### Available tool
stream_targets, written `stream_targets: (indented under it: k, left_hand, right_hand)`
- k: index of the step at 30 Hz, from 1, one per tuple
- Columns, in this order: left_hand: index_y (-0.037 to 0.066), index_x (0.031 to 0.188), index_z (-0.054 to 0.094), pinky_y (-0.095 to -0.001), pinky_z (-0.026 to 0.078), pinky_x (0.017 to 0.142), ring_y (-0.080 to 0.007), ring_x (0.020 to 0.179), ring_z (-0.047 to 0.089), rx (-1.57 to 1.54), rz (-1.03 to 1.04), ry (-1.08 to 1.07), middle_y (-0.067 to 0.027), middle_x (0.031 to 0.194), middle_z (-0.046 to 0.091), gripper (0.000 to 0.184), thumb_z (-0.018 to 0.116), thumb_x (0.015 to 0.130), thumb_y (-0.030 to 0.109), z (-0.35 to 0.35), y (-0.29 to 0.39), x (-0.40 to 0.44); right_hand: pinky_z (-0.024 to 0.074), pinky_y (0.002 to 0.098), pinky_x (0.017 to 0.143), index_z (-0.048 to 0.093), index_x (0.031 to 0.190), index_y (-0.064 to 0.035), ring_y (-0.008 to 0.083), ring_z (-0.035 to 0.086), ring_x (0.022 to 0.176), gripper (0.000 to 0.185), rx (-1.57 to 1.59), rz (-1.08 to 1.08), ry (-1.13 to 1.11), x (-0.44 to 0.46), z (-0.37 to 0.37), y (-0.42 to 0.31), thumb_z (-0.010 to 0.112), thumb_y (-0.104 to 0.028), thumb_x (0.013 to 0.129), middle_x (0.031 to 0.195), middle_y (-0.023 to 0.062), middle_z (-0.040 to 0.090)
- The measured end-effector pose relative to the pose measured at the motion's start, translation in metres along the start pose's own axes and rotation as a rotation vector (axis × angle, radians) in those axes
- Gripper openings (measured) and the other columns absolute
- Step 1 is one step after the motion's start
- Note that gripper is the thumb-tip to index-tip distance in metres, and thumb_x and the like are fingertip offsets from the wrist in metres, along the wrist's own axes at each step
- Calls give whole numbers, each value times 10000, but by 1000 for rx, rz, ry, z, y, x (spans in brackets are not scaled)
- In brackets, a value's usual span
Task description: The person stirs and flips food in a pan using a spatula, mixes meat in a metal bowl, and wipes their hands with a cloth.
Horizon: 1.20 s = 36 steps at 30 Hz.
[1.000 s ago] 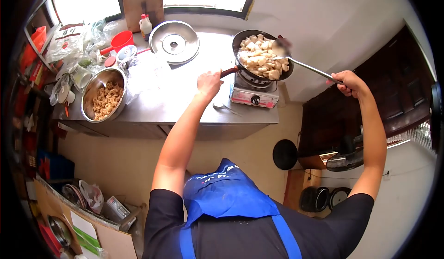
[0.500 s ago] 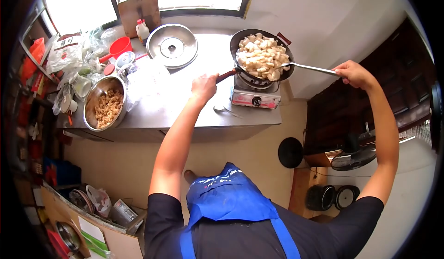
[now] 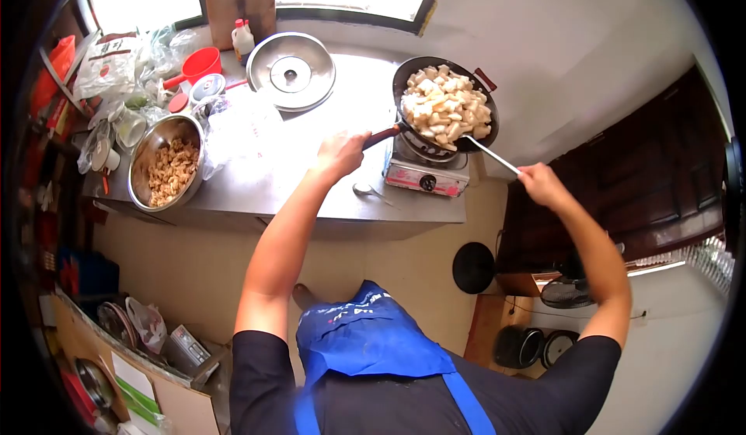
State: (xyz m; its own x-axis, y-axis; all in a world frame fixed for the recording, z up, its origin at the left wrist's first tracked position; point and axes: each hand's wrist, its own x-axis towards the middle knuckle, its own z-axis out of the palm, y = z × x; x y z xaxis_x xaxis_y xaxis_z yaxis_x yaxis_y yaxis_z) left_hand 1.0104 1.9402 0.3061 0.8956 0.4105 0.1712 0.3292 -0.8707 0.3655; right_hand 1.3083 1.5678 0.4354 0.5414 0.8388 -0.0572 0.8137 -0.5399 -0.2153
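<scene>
My left hand (image 3: 342, 153) is closed around the dark handle of a wok (image 3: 398, 85), which rests on a portable gas stove (image 3: 426, 180). Pale, chunky food pieces (image 3: 447, 104) heap up inside the wok. At its near right rim, a long-handled metal spatula (image 3: 493, 155) reaches into the heap, its head hidden by the food. Fingers of my right hand (image 3: 544, 185) are wrapped around the far end of that handle. On the counter near my left hand lies a small spoon (image 3: 371, 192).
A steel bowl (image 3: 138, 172) of browned pieces stands at the counter's left edge. Behind are a large steel lid (image 3: 268, 69), a red dipper (image 3: 202, 62), a bottle (image 3: 242, 42), plastic bags (image 3: 109, 66) and a cutting board (image 3: 241, 11). A fan (image 3: 566, 291) stands at lower right.
My right hand has moved left and down, nearer the wok, and the spatula handle now slopes more steeply. The food heap has shifted. My left hand keeps its hold on the wok handle.
</scene>
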Motion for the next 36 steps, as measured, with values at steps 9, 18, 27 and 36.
stream_targets:
  k: [9, 18, 27, 36]
  left_hand:
    - [137, 1123, 693, -487, 550, 771, -353, 870, 710, 1, 28, 20, -168, 891, 717, 322, 607, 821, 65, -4, -1, -1]
    - [179, 1274, 659, -498, 550, 818, -370, 929, 702, 7, -12, -25, -174, 966, 725, 465, 661, 813, 117, -4, 0, 0]
    - [213, 1344, 628, -466, 535, 912, -336, 1047, 678, -59, -75, 33, -124, 1101, 722, 549, 685, 806, 125, 18, -8, 0]
    - [188, 1331, 645, -467, 541, 895, -344, 1034, 687, -146, -79, 127, -160, 1074, 728, 462, 694, 892, 324, 20, -7, -6]
  right_hand:
    - [496, 579, 797, 711, 963, -34, 508, 633, 878, 255, 19, 132, 208, 19, 90, -41, 561, -240, 961, 876, 265, 681]
    - [515, 499, 782, 715, 779, -3, 442, 680, 835, 457, 211, 355, 257, 53, 146, -46, 527, -364, 987, 802, 261, 686]
    - [507, 503, 769, 720, 810, -10, 425, 682, 824, 475, 290, 385, 362, 22, 159, -61, 515, -388, 1012, 803, 231, 696]
    - [506, 490, 736, 713, 820, -33, 416, 678, 805, 456, 262, 352, 465, 15, 182, -54, 531, -405, 1012, 808, 228, 689]
